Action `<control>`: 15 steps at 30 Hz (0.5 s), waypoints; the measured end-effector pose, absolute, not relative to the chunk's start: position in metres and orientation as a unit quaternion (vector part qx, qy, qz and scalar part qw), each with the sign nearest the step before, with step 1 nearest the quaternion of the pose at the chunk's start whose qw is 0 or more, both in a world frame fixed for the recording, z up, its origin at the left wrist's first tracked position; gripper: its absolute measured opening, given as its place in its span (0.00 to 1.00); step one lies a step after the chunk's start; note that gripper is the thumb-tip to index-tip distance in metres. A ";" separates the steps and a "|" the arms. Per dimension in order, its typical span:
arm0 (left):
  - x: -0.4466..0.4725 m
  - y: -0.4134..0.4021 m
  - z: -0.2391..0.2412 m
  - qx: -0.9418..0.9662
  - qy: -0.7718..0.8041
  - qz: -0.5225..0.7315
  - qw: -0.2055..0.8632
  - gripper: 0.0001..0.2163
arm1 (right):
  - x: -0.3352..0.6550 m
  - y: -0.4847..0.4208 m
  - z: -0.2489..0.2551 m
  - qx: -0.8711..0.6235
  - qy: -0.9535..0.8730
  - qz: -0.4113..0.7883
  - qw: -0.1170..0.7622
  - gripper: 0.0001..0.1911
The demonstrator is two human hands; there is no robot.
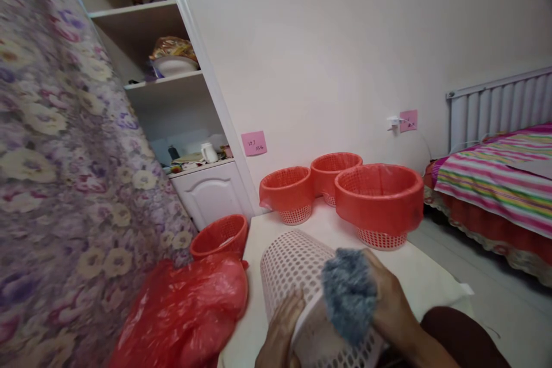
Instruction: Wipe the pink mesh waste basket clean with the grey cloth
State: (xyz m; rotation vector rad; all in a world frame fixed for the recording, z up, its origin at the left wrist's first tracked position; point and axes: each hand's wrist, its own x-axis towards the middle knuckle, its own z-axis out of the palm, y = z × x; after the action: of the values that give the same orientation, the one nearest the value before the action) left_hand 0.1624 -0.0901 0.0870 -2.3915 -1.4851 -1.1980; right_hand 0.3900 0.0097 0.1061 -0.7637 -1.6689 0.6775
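A white perforated plastic basket [290, 267] lies on its side at the bottom centre, over a white table [422, 279]. My left hand [280, 330] grips its rim from the left. My right hand [388, 299] presses a fluffy grey-blue cloth [350, 293] against the basket's rim. A loose red plastic bag [185, 313] lies crumpled just left of the basket.
Three baskets lined with red bags [379, 198] [288, 192] [336, 169] stand at the table's far end, a fourth [219, 236] lower left. A floral curtain [56, 155] fills the left. White shelves [168, 83], a striped bed [495, 181] and radiator [500, 106] surround.
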 end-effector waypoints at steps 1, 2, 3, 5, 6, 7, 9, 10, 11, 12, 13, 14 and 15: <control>0.164 -0.092 0.096 -0.785 -0.494 -0.372 0.030 0.31 | 0.382 0.001 0.117 -0.297 -0.747 0.253 0.538 0.10; 0.165 -0.093 0.105 -0.790 -0.502 -0.350 0.018 0.31 | 0.376 -0.006 0.126 -0.275 -0.775 0.229 0.521 0.09; 0.165 -0.094 0.113 -0.795 -0.507 -0.333 0.009 0.31 | 0.372 -0.010 0.132 -0.262 -0.788 0.216 0.513 0.09; 0.165 -0.096 0.122 -0.797 -0.513 -0.319 0.005 0.31 | 0.370 -0.007 0.135 -0.260 -0.782 0.236 0.515 0.10; 0.163 -0.097 0.123 -0.795 -0.511 -0.325 0.012 0.31 | 0.373 -0.001 0.130 -0.271 -0.763 0.263 0.524 0.11; 0.162 -0.097 0.123 -0.794 -0.506 -0.336 0.023 0.30 | 0.378 0.008 0.122 -0.290 -0.737 0.294 0.535 0.12; 0.159 -0.097 0.117 -0.783 -0.507 -0.359 0.043 0.30 | 0.391 0.026 0.091 -0.346 -0.662 0.356 0.562 0.16; 0.157 -0.097 0.113 -0.778 -0.507 -0.367 0.050 0.30 | 0.397 0.033 0.071 -0.380 -0.615 0.396 0.566 0.15; 0.156 -0.097 0.109 -0.777 -0.505 -0.373 0.056 0.30 | 0.402 0.038 0.049 -0.408 -0.558 0.441 0.573 0.13; 0.155 -0.097 0.106 -0.778 -0.498 -0.378 0.061 0.30 | 0.406 0.042 0.027 -0.420 -0.499 0.496 0.574 0.14; 0.153 -0.097 0.103 -0.779 -0.491 -0.384 0.066 0.29 | 0.408 0.043 0.007 -0.419 -0.437 0.557 0.569 0.16; 0.152 -0.098 0.100 -0.779 -0.487 -0.388 0.071 0.29 | 0.409 0.043 -0.008 -0.417 -0.373 0.607 0.564 0.19; 0.150 -0.099 0.099 -0.778 -0.488 -0.390 0.074 0.28 | 0.409 0.042 -0.018 -0.411 -0.331 0.637 0.562 0.21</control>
State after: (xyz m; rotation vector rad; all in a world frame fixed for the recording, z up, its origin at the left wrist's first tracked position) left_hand 0.1499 -0.0988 0.0988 -2.3347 -1.4640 -1.1698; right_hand 0.4095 0.0420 -0.0185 -0.9686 -0.7793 1.4996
